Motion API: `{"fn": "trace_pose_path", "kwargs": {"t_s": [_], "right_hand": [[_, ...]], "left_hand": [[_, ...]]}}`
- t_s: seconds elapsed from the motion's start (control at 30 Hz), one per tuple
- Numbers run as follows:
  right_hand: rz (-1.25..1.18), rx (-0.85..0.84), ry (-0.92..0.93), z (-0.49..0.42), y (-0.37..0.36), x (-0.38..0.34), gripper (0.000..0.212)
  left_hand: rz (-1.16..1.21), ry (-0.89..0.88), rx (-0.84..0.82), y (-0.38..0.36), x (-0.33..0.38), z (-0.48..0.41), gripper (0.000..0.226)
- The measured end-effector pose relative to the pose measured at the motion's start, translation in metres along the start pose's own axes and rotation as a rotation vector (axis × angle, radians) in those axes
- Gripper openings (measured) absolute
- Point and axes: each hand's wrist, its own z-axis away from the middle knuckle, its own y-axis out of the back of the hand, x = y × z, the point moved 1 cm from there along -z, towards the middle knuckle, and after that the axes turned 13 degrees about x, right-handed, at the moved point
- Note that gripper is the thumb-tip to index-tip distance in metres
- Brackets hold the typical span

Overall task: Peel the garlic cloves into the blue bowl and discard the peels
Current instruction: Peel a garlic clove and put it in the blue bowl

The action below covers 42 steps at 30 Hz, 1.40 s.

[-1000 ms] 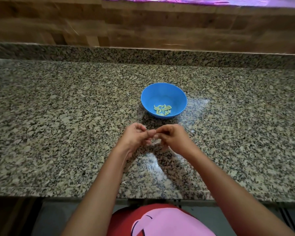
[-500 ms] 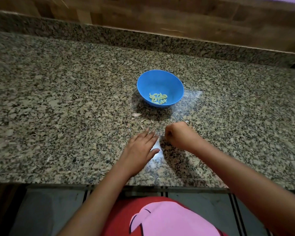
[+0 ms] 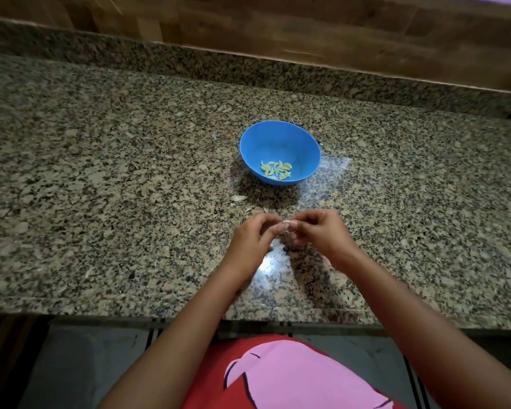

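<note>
A blue bowl (image 3: pixel 280 143) stands on the granite counter (image 3: pixel 101 187) and holds several pale peeled garlic cloves (image 3: pixel 276 168). Just in front of it, my left hand (image 3: pixel 252 242) and my right hand (image 3: pixel 322 233) meet fingertip to fingertip above the counter. Both pinch one small pale garlic clove (image 3: pixel 286 223) between them. Most of that clove is hidden by the fingers. An unpeeled clove or piece of peel (image 3: pixel 239 198) lies on the counter left of the bowl's base, with smaller peel scraps (image 3: pixel 247 211) near my hands.
A raised granite backsplash (image 3: pixel 248 66) and a wooden wall run along the far side. The counter's front edge (image 3: pixel 189 317) is close to my body, with red and pink clothing below it.
Half a second ago my left hand lay flat on the counter and my right was fisted beside it. Both have lifted and come together on a clove.
</note>
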Motion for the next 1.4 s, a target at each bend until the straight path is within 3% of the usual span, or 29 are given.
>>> {"fn": "trace_pose_path", "kwargs": {"t_s": [0.1, 0.23, 0.3, 0.37, 0.43, 0.47, 0.53, 0.6, 0.67, 0.77, 0.97, 1.1, 1.23, 1.33, 1.4], "right_hand": [[-0.120, -0.026, -0.025, 0.006, -0.004, -0.005, 0.009], [0.026, 0.015, 0.057, 0.007, -0.005, -0.009, 0.010], [0.239, 0.091, 0.283, 0.008, -0.009, -0.008, 0.011], [0.513, 0.197, 0.690, 0.011, -0.011, -0.009, 0.009], [0.638, 0.247, 0.899, 0.011, -0.014, -0.003, 0.008], [0.629, 0.240, 0.859, 0.009, -0.014, -0.003, 0.009], [0.373, 0.152, 0.491, 0.006, -0.012, -0.006, 0.013], [0.134, 0.024, 0.168, 0.003, -0.012, -0.007, 0.014], [0.263, 0.048, 0.289, 0.006, -0.010, -0.007, 0.013], [0.599, 0.205, 0.728, 0.009, -0.012, -0.006, 0.008], [0.310, 0.067, 0.355, 0.010, -0.012, -0.008, 0.013], [0.171, 0.116, 0.289, 0.009, -0.008, -0.005, 0.014], [-0.078, 0.166, 0.108, 0.005, -0.010, -0.004, 0.013], [-0.084, 0.230, 0.108, 0.007, -0.017, -0.002, 0.013], [0.060, 0.253, 0.267, 0.012, -0.018, -0.001, 0.012]], "left_hand": [[0.186, 0.156, 0.067, -0.002, 0.005, -0.007, 0.005], [0.148, 0.214, 0.039, 0.000, 0.007, -0.014, 0.011], [0.254, 0.351, 0.003, 0.003, 0.012, -0.020, 0.012], [0.425, 0.558, -0.046, 0.006, 0.020, -0.023, 0.012], [0.432, 0.562, -0.038, 0.006, 0.023, -0.024, 0.012], [0.394, 0.493, -0.008, 0.005, 0.022, -0.025, 0.013], [0.331, 0.371, 0.058, 0.004, 0.022, -0.024, 0.017], [0.317, 0.394, 0.075, 0.003, 0.021, -0.025, 0.019], [0.364, 0.538, 0.019, 0.003, 0.022, -0.026, 0.015], [0.392, 0.673, -0.029, 0.003, 0.027, -0.028, 0.013], [0.387, 0.521, 0.038, -0.001, 0.022, -0.028, 0.015], [0.346, 0.457, 0.067, -0.004, 0.024, -0.024, 0.013], [0.150, 0.301, 0.135, -0.008, 0.025, -0.021, 0.013], [0.092, 0.283, 0.168, -0.008, 0.023, -0.020, 0.014], [0.324, 0.483, 0.086, -0.003, 0.025, -0.022, 0.012]]}}
